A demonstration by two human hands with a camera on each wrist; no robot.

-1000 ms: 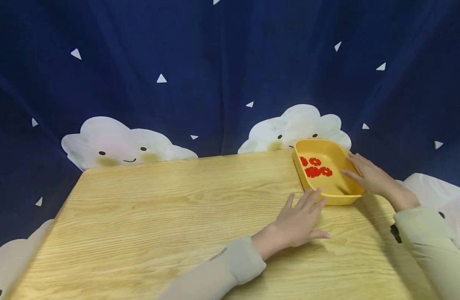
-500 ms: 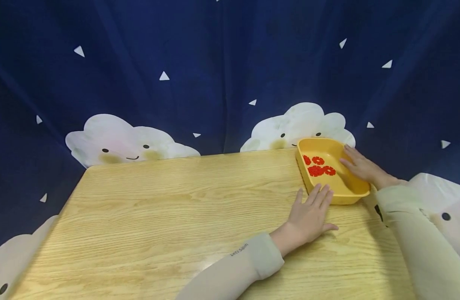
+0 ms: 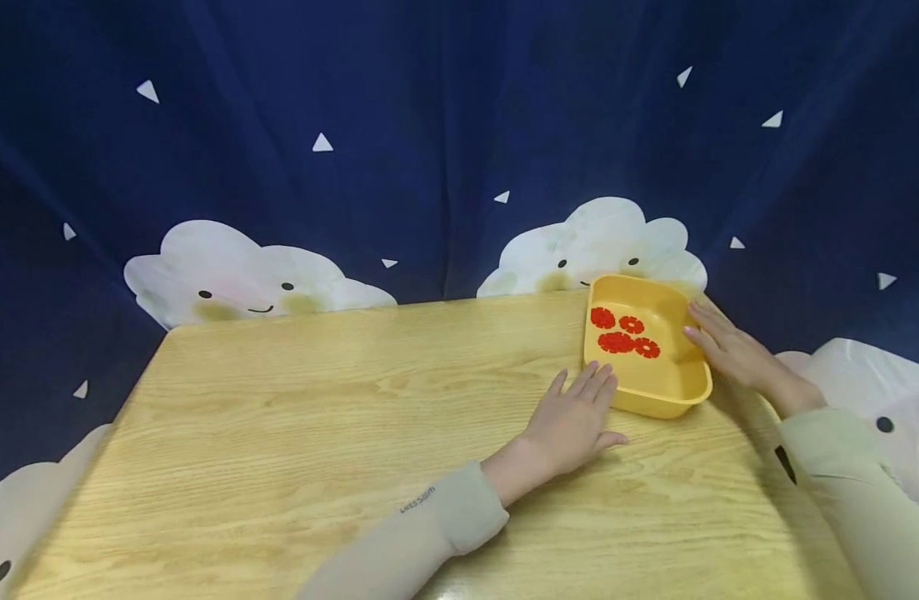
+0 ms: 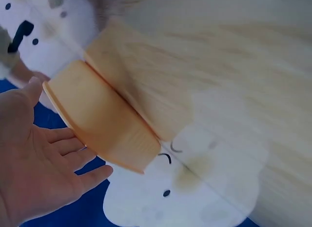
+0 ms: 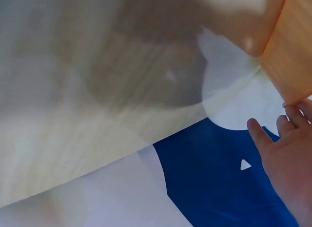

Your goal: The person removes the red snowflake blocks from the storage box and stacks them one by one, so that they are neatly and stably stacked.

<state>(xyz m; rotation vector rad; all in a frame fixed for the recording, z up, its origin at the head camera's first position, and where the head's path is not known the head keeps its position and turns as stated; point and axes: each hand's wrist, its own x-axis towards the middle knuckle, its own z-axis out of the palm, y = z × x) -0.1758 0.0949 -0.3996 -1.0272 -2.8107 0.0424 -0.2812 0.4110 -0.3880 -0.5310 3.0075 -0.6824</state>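
A yellow plastic basin (image 3: 672,379) stands at the far right of the wooden table. Several red flower-shaped notched discs (image 3: 646,347) lie inside it, mostly toward its left side. My left hand (image 3: 567,429) is at the basin's near left corner, fingers straight and thumb spread; in the left wrist view its fingertips (image 4: 80,156) overlap the rim. At the basin's right side, my right hand (image 3: 744,358) has its extended fingers and thumb right at the rim. The right wrist view catches only the fingertips (image 5: 291,111) beside the basin's orange-looking wall (image 5: 287,56).
The wooden table (image 3: 279,417) stretches away to the left of the basin. Behind it hangs a dark blue curtain (image 3: 399,125) with white clouds and small triangles. The table's far edge runs close behind the basin, and its right edge lies under my right forearm.
The basin's near end has swung left, and the red discs show more fully. My left hand has shifted left with that corner; my right hand stays at the right rim.
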